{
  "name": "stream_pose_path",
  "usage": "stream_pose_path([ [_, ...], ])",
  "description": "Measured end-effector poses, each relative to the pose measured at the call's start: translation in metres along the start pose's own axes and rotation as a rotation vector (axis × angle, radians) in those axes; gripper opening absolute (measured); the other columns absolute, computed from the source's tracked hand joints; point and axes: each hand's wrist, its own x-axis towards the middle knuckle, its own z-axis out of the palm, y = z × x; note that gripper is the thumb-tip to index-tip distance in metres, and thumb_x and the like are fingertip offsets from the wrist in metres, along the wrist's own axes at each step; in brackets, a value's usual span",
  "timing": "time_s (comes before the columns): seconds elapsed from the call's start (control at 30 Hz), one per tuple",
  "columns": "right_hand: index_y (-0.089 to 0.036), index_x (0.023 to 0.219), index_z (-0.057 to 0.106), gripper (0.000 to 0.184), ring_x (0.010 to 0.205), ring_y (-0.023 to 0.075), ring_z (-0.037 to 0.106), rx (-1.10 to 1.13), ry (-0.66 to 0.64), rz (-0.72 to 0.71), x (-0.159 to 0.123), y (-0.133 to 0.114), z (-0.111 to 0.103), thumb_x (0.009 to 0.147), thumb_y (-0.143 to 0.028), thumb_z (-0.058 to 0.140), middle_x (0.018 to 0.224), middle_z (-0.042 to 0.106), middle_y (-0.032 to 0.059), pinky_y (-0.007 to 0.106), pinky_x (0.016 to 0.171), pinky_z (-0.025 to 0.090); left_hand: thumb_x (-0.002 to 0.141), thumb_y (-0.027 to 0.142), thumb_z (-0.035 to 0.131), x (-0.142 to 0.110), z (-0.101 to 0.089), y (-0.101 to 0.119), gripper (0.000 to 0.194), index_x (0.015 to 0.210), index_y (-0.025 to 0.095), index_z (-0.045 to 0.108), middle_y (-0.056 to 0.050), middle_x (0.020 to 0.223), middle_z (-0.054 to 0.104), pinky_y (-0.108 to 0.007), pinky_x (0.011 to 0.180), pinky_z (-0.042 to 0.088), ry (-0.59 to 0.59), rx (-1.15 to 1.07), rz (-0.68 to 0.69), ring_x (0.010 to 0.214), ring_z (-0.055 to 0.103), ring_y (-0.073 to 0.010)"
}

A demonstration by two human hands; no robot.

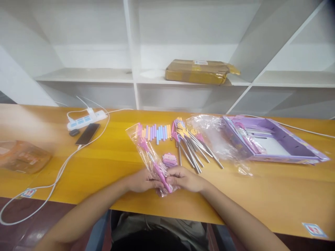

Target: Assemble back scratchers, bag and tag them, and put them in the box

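Note:
Both hands hold a pink back scratcher with a hand-shaped head, inside a clear plastic bag, near the table's front edge. My left hand grips the bag's lower end from the left. My right hand pinches it from the right, thumb on the handle end. Just beyond my hands lies a small stack of pink cards. Farther back is a row of pastel handle tubes. To their right sits a pile of metal rods with coloured hand-shaped heads.
A purple open box with a wrapped pink item stands at the right, beside clear plastic bags. At the left are a power strip, a phone, white cables and an orange packet. A taped carton rests on the shelf.

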Motion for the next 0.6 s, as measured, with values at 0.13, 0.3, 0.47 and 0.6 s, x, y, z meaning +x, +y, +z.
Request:
stream_pose_path([
  [0.13, -0.014, 0.088, 0.068, 0.059, 0.055, 0.0075, 0.041, 0.092, -0.035, -0.05, 0.002, 0.011, 0.005, 0.098, -0.073, 0.069, 0.066, 0.055, -0.0039, 0.022, 0.053, 0.031, 0.102, 0.075, 0.056, -0.003, 0.0, 0.008, 0.061, 0.111, 0.024, 0.088, -0.011, 0.1, 0.085, -0.038, 0.09, 0.063, -0.017, 0.114, 0.068, 0.092, 0.079, -0.0272],
  [0.3, -0.014, 0.085, 0.066, 0.056, 0.053, 0.0069, 0.041, 0.13, -0.055, -0.069, 0.003, 0.014, 0.002, 0.099, -0.069, 0.071, 0.063, 0.052, -0.0059, 0.022, 0.053, 0.032, 0.11, 0.062, 0.049, -0.005, -0.006, 0.013, 0.053, 0.116, 0.026, 0.088, -0.011, 0.108, 0.086, -0.04, 0.099, 0.06, -0.03, 0.306, 0.137, 0.101, 0.078, -0.029],
  [0.47, -0.014, 0.091, 0.07, 0.051, 0.061, 0.0096, 0.05, 0.022, -0.113, -0.058, 0.002, 0.003, -0.003, 0.105, -0.063, 0.064, 0.071, 0.059, -0.0025, 0.023, 0.062, 0.042, 0.114, 0.043, 0.049, -0.006, -0.011, 0.022, 0.039, 0.123, 0.031, 0.085, -0.008, 0.118, 0.085, -0.04, 0.112, 0.053, -0.081, 0.433, 0.101, 0.115, 0.075, -0.0279],
  [0.6, -0.015, 0.096, 0.072, 0.033, 0.069, 0.0116, 0.059, -0.153, -0.176, 0.008, -0.012, -0.017, 0.02, 0.111, -0.039, 0.055, 0.077, 0.066, -0.0006, 0.025, 0.072, 0.049, 0.11, 0.028, 0.052, -0.022, 0.007, 0.029, 0.033, 0.116, 0.028, 0.084, -0.009, 0.115, 0.084, -0.035, 0.104, 0.057, -0.16, 0.582, 0.12, 0.11, 0.076, -0.0265],
])
